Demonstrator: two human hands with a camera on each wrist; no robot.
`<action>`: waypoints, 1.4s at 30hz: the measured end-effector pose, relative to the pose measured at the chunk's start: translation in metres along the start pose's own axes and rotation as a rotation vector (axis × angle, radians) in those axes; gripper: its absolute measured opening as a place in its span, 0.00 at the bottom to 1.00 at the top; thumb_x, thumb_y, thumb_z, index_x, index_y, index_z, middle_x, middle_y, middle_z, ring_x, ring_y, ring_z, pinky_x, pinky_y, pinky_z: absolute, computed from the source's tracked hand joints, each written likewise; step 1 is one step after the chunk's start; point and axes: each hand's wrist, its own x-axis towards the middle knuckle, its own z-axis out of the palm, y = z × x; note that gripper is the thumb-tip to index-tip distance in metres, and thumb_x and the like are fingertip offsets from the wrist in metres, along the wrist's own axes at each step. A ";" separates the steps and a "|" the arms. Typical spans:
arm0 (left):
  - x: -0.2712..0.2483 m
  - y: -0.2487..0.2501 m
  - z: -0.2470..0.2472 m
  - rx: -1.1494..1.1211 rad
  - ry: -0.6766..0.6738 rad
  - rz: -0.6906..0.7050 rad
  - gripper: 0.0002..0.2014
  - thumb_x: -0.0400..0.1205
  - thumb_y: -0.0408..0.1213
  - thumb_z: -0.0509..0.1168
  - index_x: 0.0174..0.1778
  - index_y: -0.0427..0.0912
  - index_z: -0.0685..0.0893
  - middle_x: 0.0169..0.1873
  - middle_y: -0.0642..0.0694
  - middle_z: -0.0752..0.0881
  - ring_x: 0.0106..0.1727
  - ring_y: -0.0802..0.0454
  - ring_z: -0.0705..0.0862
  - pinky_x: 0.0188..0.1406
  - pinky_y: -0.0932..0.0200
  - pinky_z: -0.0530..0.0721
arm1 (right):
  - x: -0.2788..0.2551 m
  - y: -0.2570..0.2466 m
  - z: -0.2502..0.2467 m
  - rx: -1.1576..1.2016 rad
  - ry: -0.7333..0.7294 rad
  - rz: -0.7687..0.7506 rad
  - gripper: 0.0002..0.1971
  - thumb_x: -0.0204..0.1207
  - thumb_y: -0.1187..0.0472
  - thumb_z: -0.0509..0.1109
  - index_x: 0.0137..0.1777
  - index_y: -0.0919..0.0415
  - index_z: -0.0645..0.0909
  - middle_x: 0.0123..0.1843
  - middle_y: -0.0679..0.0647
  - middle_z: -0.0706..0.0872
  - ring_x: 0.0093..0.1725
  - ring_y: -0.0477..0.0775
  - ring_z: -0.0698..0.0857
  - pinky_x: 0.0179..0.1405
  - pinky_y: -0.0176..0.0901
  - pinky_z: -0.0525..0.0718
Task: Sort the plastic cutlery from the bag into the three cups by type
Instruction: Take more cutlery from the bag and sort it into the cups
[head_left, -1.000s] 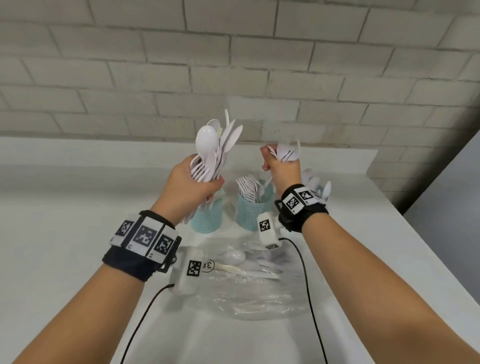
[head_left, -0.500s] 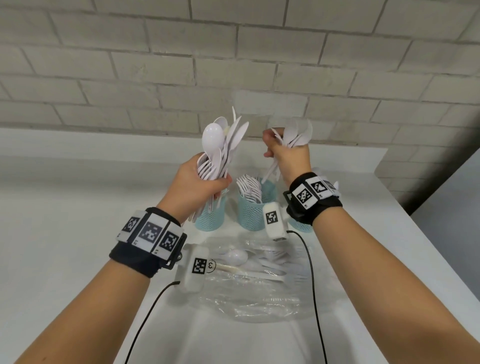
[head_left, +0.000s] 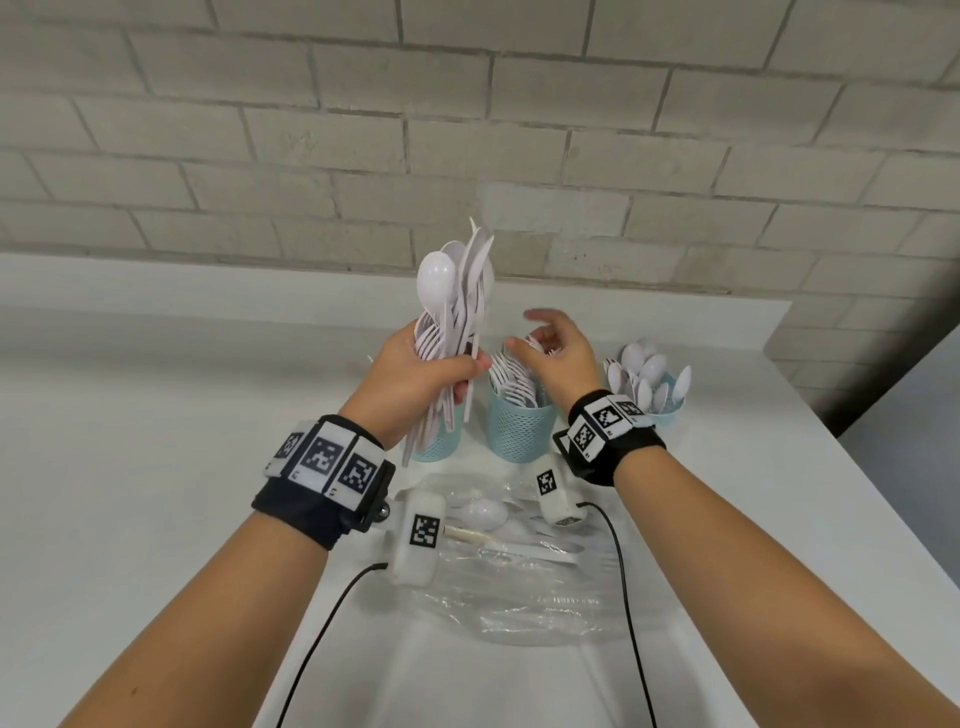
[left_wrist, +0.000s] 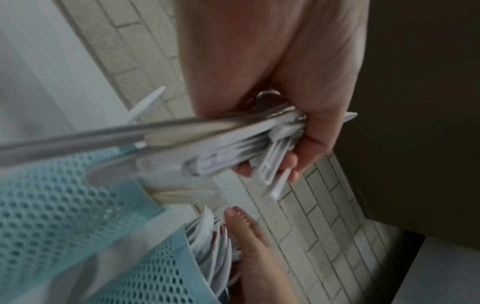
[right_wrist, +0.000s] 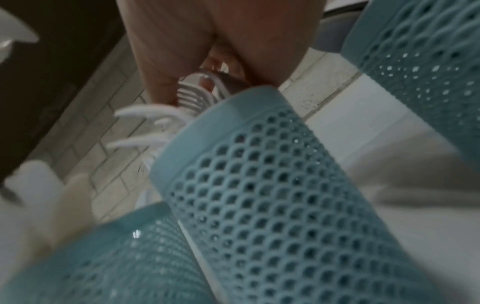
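A: Head view: a white table (head_left: 156, 519) stood against a brick wall. The left hand (head_left: 415, 371) gripped an upright cutlery bundle (head_left: 457, 312); the right hand (head_left: 558, 353), fingers relaxed and seemingly empty, hovered just right of it over the middle fork cup (head_left: 519, 426).

B: Left wrist view: fingers (left_wrist: 311, 148) wrapped the handles. Right wrist view: blurred; fork tines (right_wrist: 192, 96) sat by the palm, its fingers hidden.

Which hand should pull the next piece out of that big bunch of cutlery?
Probably the right hand. It is open and holds nothing, hovering over the middle cup right beside the bunch. The left hand is busy gripping that bunch, so it cannot pick from it.
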 end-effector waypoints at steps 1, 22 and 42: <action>0.000 -0.001 0.001 -0.039 -0.013 -0.017 0.07 0.74 0.22 0.70 0.44 0.36 0.82 0.39 0.37 0.85 0.27 0.51 0.79 0.32 0.57 0.83 | -0.001 0.001 0.001 -0.055 -0.022 -0.001 0.13 0.72 0.61 0.75 0.56 0.57 0.82 0.42 0.48 0.82 0.45 0.48 0.81 0.48 0.39 0.81; -0.013 -0.024 0.023 -0.346 -0.204 -0.171 0.15 0.79 0.19 0.60 0.40 0.41 0.87 0.42 0.41 0.91 0.21 0.56 0.76 0.22 0.64 0.80 | -0.036 -0.075 -0.014 0.348 -0.083 0.051 0.07 0.81 0.63 0.65 0.55 0.63 0.81 0.37 0.53 0.84 0.33 0.48 0.83 0.32 0.36 0.86; -0.008 -0.035 0.048 -0.020 -0.090 -0.028 0.09 0.73 0.23 0.70 0.44 0.37 0.80 0.31 0.37 0.80 0.25 0.49 0.78 0.30 0.55 0.80 | -0.051 -0.078 -0.022 0.079 0.007 -0.046 0.15 0.68 0.59 0.79 0.49 0.60 0.78 0.41 0.49 0.84 0.40 0.45 0.82 0.41 0.35 0.83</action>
